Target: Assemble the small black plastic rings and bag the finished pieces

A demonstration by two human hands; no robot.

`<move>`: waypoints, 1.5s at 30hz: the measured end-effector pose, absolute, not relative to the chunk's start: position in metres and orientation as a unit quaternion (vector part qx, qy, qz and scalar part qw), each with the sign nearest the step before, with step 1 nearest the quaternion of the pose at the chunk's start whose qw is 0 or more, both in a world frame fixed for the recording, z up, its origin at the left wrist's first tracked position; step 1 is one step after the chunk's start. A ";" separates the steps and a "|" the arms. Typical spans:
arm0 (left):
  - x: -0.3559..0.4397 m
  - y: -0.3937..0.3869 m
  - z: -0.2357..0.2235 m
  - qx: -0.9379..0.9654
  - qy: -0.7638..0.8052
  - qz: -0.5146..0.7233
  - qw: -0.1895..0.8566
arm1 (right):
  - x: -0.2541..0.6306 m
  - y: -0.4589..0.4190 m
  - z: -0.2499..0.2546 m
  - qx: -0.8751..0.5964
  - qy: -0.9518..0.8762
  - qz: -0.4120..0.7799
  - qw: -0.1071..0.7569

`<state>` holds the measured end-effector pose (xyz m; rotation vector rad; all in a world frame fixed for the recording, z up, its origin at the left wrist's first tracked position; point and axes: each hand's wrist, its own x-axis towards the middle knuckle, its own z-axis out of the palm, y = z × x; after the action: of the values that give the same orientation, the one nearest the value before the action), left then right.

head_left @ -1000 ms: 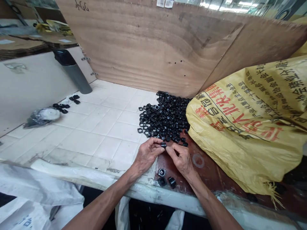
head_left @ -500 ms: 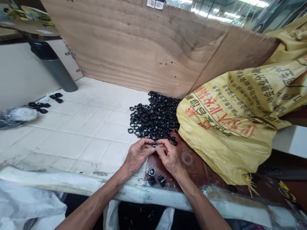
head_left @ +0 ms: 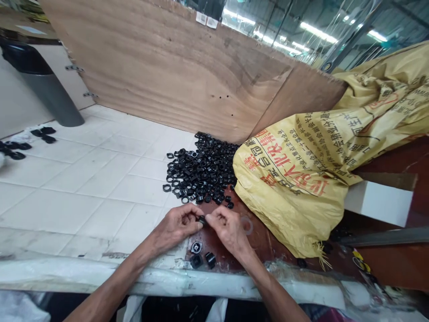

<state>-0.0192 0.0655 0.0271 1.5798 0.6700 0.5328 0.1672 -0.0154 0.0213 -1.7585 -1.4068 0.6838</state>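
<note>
My left hand point(head_left: 179, 226) pinches a small black plastic part point(head_left: 201, 220) between thumb and fingertips, just above the table. Close at its right side is my right hand point(head_left: 228, 228), thumb and fingers pressed together; whether they hold a piece of their own is hidden. Beyond both hands lies a heap of small black plastic rings point(head_left: 204, 172). Nearer to me, between my forearms, lie a round black piece with a pale centre point(head_left: 196, 247), a dark squarish piece point(head_left: 196, 261) and a black cylindrical piece point(head_left: 210, 260).
A yellow printed sack point(head_left: 291, 188) slumps against the heap's right side. Behind stands a plywood board point(head_left: 167, 67). A grey bottle point(head_left: 53, 94) and several black knobs point(head_left: 43, 134) are at the left. A white box point(head_left: 378, 201) and yellow-handled scissors point(head_left: 361, 263) lie at the right.
The whole view has shifted, so the table contents appear further left. My fingertips, earlier together around the black part, now show a slight gap, with the part at the left hand.
</note>
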 end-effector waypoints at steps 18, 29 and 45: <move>-0.009 0.069 -0.002 0.778 0.463 0.323 0.276 | 0.180 0.005 0.000 -0.729 -0.590 -0.009 0.346; -0.010 0.076 -0.004 0.767 0.540 0.316 0.142 | 0.170 0.033 0.025 -0.568 -0.741 0.206 0.294; -0.010 0.070 -0.006 0.829 0.456 0.283 0.159 | 0.177 0.026 0.015 -0.561 -0.709 0.223 0.364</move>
<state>-0.0098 0.0699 -0.0057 2.3690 1.3041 0.8104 0.1775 0.0262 0.0149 -1.4443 -1.8253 0.5748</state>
